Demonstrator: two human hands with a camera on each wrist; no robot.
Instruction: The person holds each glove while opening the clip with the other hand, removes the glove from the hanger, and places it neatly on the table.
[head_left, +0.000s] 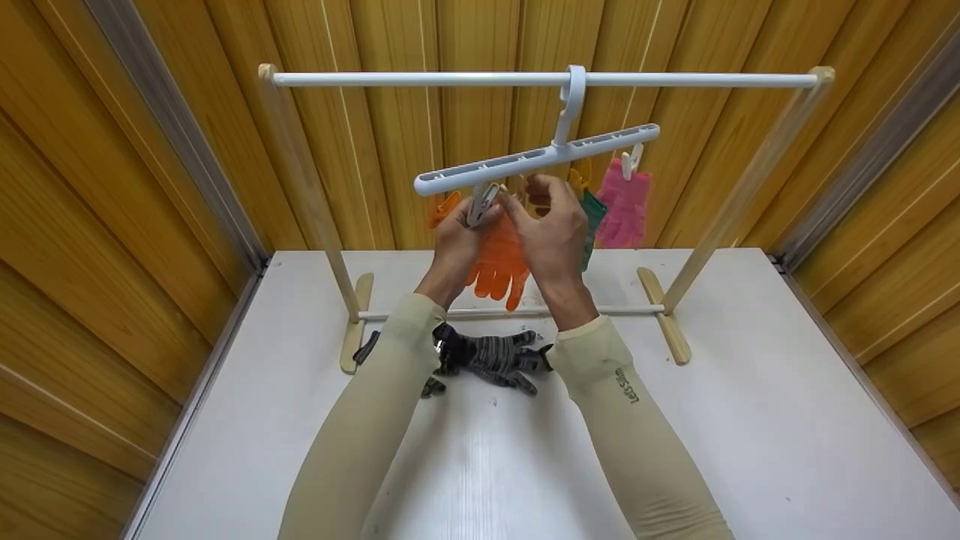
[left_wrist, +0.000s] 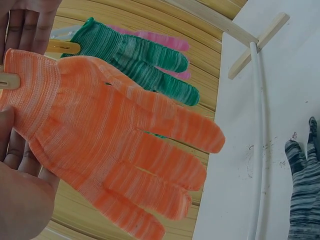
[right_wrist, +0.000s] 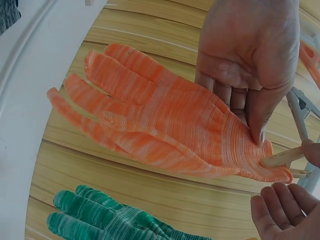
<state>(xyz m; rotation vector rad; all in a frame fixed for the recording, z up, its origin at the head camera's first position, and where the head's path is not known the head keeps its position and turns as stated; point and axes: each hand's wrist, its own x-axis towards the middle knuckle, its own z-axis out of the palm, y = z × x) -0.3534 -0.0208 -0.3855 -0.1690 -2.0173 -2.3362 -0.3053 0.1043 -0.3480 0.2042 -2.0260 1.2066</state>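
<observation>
An orange knit glove (left_wrist: 105,120) hangs fingers-down below the grey hanger (head_left: 536,159). My left hand (head_left: 459,244) holds its cuff, the thumb on the near face and fingers behind. A beige clothespin (right_wrist: 280,158) bites the cuff edge. My right hand (head_left: 553,232) pinches that clothespin's handle end, with its thumb (right_wrist: 312,152) on it and the other fingers loosely bent; the index finger is largely hidden. A grey clothespin (head_left: 484,205) dangles beside my left thumb. Just past my right hand hangs a green glove (left_wrist: 135,60) from a yellow clothespin (left_wrist: 64,47).
The hanger hooks over a white rail (head_left: 420,79) on a wooden-ended stand (head_left: 667,330). Farther right a pink glove (head_left: 624,202) hangs from a white clothespin (head_left: 631,161). An orange clothespin (head_left: 445,208) is at left. Dark striped gloves (head_left: 495,356) lie on the white table (head_left: 480,465).
</observation>
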